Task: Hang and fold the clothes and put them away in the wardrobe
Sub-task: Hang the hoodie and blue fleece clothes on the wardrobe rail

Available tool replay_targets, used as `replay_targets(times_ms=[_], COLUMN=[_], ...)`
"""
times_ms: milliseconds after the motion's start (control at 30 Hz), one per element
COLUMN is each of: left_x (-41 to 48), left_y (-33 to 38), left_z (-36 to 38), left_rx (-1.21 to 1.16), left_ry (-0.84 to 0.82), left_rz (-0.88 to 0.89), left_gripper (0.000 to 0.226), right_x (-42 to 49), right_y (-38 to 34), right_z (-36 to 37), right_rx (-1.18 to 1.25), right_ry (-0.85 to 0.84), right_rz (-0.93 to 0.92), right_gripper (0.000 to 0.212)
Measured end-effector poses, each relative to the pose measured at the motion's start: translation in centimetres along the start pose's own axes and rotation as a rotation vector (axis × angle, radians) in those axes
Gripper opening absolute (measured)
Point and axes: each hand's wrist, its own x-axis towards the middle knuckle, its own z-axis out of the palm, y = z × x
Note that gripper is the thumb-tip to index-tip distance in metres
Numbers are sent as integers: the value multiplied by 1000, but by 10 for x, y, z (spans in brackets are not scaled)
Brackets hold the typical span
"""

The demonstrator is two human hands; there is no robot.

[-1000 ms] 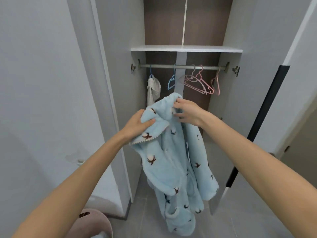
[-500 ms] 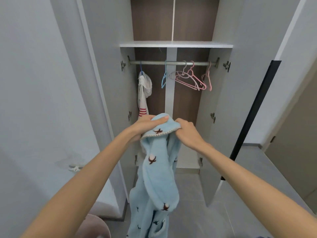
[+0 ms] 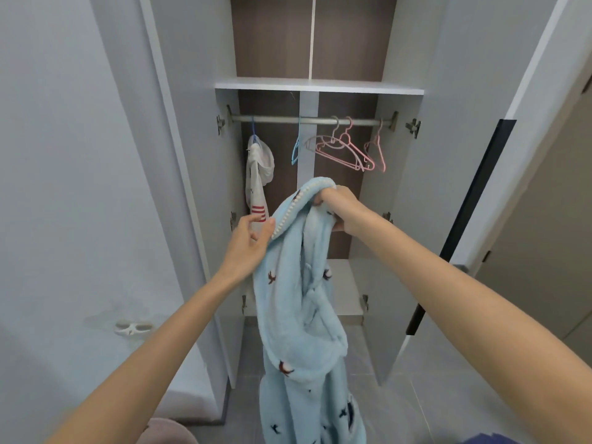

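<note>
One robe [image 3: 298,315], right fingers [image 3: 324,197] clenching, perhaps collar [image 3: 315,184]

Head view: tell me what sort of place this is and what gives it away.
Probably a bedroom or hallway in a home, facing an open wardrobe: a clothes rail with plastic hangers, a white garment already hung on it, and a shelf above.

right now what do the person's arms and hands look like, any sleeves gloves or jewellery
Both arms are bare: no sleeve shows on the left forearm or the right forearm. The left hand and right hand wear no gloves, and no ring, watch or bracelet shows on either.
</note>
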Motion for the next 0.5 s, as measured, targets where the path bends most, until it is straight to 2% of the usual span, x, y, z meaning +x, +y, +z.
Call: replay_targets(times_ms=[67, 167, 300, 400, 500], left_x=[-6, -12, -12, -4, 20], left_y=[-8, -20, -38, -49, -54], left_z=[-2, 2, 23, 38, 45], left_rx=[-47, -32, 313, 403, 270], left_ry=[-139, -338, -313, -265, -293], left_rz=[-82, -15, -119, -207, -361], left_gripper=[88, 108, 123, 110, 70], right_x=[5, 15, 26, 30, 42], right_y=[-2, -6, -10, -14, -12], right_z=[8, 11, -6, -23, -41], right_rx=[17, 138, 326, 466, 555], right_ry=[56, 170, 293, 346, 375], right_rz=[18, 61, 55, 22, 16], right_gripper=[31, 37, 35, 31, 31])
